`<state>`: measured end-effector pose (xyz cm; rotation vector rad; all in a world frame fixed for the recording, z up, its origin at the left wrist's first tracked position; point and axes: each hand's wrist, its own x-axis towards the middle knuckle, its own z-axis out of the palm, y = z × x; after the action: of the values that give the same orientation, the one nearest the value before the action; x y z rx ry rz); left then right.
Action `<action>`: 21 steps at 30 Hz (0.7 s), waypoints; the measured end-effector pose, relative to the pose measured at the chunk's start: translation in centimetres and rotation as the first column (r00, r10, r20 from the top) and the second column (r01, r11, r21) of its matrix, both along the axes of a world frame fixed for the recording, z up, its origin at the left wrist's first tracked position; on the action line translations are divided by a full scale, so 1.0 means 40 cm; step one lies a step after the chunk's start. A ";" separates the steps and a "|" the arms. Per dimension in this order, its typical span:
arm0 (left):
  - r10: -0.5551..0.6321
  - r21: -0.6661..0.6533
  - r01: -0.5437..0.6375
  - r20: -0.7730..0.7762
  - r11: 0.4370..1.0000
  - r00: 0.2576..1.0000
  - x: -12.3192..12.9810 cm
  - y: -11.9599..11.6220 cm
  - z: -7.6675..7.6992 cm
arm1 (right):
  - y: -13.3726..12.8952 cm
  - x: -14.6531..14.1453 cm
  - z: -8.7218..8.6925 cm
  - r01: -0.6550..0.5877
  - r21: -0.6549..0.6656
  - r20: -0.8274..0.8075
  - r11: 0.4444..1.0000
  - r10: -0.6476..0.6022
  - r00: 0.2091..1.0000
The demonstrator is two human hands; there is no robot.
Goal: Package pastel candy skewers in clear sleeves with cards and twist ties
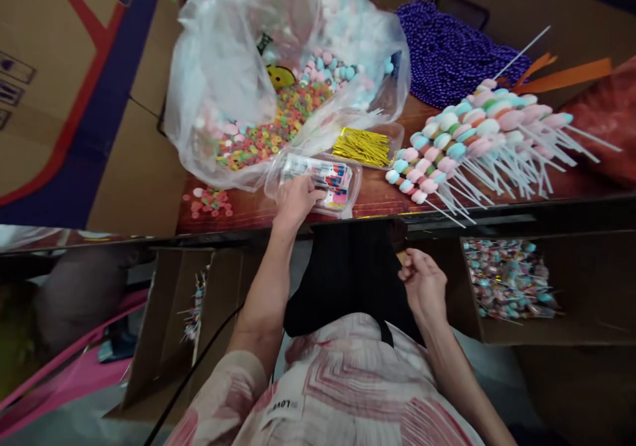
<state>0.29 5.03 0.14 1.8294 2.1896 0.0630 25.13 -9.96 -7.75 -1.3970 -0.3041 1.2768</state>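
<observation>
My left hand [298, 201] reaches over a clear plastic tray [355, 191] of printed plastic bags [335, 175]. Its fingers are bent and pressed together on the top bag. Below the table edge, my right hand [424, 280] hangs in front of my lap with its fingers curled in; whatever it may hold is hidden. Just behind the bags lies a second tray with gold twist ties [362, 146]. To the right is a heap of candy skewers [467, 138], pastel marshmallows and gummy rings on white sticks.
A big clear bag [218, 95] holds gummy rings [278, 118] and marshmallows [338, 61]. Loose candies [209, 202] lie at the table's left. Purple cord [442, 55] is piled at the back. Below the table stand a box of wrapped skewers [511, 280] and another carton [163, 327].
</observation>
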 end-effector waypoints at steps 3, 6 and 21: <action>-0.039 0.046 0.037 0.062 0.998 0.997 -0.016 0.002 -0.015 | 0.012 -0.075 0.021 -0.120 0.065 0.097 0.991 0.114 0.989; -0.101 0.146 0.076 0.171 0.986 0.980 -0.030 -0.010 -0.028 | 0.036 -0.114 0.060 -0.303 0.147 0.312 0.942 0.247 0.918; -0.114 0.376 -0.347 0.802 0.859 0.586 0.032 -0.250 0.015 | 0.200 -0.234 0.205 -0.549 0.350 0.624 0.759 0.249 0.741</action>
<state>1.56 -4.96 0.76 1.3699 1.6481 1.3497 15.76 -1.94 0.45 -1.2147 -1.3372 0.9925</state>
